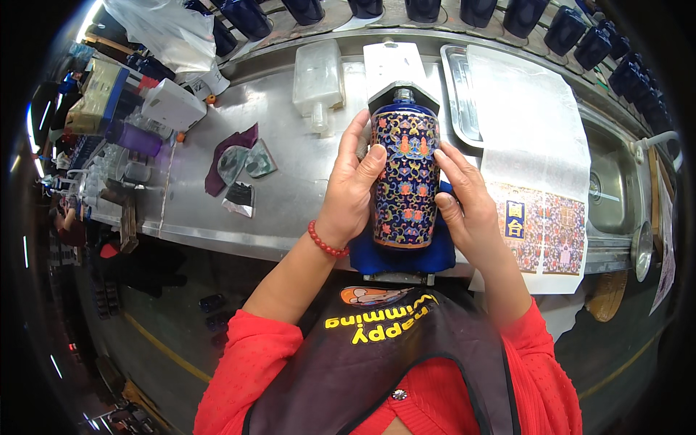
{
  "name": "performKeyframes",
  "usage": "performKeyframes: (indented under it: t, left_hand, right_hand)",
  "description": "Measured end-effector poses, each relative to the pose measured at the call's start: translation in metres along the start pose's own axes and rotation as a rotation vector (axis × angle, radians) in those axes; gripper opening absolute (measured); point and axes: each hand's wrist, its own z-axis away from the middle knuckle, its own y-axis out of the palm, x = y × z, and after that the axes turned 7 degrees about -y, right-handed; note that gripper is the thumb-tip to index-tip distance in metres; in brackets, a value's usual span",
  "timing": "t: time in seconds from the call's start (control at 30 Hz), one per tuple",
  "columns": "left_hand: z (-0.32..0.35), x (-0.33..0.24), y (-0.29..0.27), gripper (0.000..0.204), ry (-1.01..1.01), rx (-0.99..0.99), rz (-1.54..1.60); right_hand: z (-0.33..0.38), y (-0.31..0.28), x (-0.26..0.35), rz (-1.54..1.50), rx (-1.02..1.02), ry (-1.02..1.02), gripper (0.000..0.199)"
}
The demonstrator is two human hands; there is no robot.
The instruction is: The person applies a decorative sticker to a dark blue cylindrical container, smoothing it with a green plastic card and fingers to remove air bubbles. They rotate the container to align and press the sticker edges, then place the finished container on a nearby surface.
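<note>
A dark blue bottle (404, 181), covered in a gold, red and blue floral pattern, lies between my hands with its clear threaded neck pointing away from me. My left hand (353, 174) holds its left side, the thumb resting on the patterned face. Along the right side, my right hand (465, 199) presses its fingers against the bottle. Beneath it are a dark angled holder (428, 96) at the shoulder and a blue cloth-like pad (402, 262) at the base. Printed pattern sheets (544, 232) lie to the right, partly under white backing paper (529, 123).
A clear empty bottle (317, 80) lies on the metal counter (283, 181). Left of it are a purple cloth (226, 156) and small scraps. A metal tray (457, 87) stands behind the paper; a sink (612, 188) is far right. Several dark blue bottles (522, 16) line the back.
</note>
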Motion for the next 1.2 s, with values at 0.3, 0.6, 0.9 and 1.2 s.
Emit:
performKeyframes:
  t: [0.3, 0.6, 0.9, 1.2]
  left_hand:
    - [0.009, -0.009, -0.008, 0.055, 0.729, 0.047, -1.166]
    - [0.037, -0.022, -0.019, 0.058, 0.74, 0.112, -1.541]
    - [0.07, 0.005, -0.029, 0.074, 0.656, 0.005, -1.484]
    - [0.072, 0.013, -0.036, 0.065, 0.83, -0.101, -1.623]
  right_hand:
    - [0.003, -0.002, 0.0, 0.043, 0.0, -0.023, 0.048]
    - [-0.004, -0.009, 0.001, 0.047, -0.017, -0.053, 0.048]
    - [-0.008, -0.008, 0.006, 0.155, -0.012, -0.147, 0.057]
    - [-0.002, -0.01, 0.026, 0.332, 0.123, -0.234, 0.055]
